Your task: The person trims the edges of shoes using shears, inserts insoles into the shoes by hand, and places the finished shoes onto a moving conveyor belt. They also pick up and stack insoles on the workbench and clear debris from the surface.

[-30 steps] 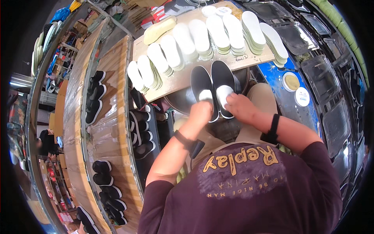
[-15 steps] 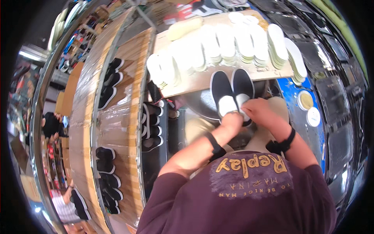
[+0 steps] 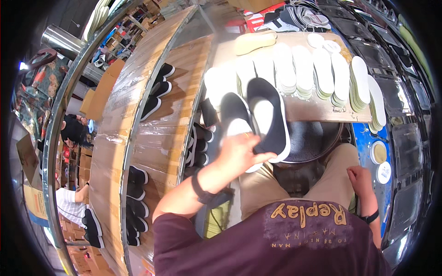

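My left hand grips a pair of black slip-on shoes with white soles and white insoles, held together and lifted above my lap, toes pointing away. My right hand rests closed on my right knee, holding nothing that I can see. Behind the shoes, a wooden board carries several stacks of white insoles. A round black metal stand sits between my knees, under the shoes.
A curved wooden conveyor rack at my left holds pairs of finished black shoes on its tiers. Two small round glue tins sit on a blue surface at right. Another person works at far left.
Both hands were on the shoe pair at the stand. Now the left hand alone has lifted the pair up and leftward, and the right hand has dropped to my knee.
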Tool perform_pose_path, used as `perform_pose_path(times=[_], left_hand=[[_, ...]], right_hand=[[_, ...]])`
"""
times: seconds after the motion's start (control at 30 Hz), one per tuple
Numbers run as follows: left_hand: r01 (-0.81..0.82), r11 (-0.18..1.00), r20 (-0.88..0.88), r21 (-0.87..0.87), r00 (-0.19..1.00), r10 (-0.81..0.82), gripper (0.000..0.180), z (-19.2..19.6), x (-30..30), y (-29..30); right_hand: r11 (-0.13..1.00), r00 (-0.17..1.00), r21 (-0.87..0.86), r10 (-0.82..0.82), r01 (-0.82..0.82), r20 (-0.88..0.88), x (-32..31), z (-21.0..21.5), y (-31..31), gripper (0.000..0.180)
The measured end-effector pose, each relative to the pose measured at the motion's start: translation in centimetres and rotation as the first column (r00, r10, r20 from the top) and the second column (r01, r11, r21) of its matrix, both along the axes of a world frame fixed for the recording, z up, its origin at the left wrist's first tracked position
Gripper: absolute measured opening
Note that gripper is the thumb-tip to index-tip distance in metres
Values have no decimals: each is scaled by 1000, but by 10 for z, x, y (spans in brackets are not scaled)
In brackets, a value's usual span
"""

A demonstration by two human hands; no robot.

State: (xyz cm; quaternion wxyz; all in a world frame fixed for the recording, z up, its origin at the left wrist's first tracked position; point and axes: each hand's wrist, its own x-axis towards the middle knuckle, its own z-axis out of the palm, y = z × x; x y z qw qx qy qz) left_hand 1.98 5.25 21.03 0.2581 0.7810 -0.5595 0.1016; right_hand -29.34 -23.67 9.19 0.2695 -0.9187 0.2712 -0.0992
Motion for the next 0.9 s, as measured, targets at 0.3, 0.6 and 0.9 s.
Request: perform_pose_path(times=[0.3,0.6,0.9], left_hand=[[-208,967,259,-150,935,241,56,149,134,-31],[-761,605,289,-234,540,791,35,172,367,-18],[-261,958,32,120,965,259,19,-23,165,-105]], right_hand=[[990,963,-36,-144,139,-227,-13,21,-1,11],[984,954,-52,-178,171,-239,-32,6,2,10],[992,982,-87,-101,88,-163,-3,24,-5,12]])
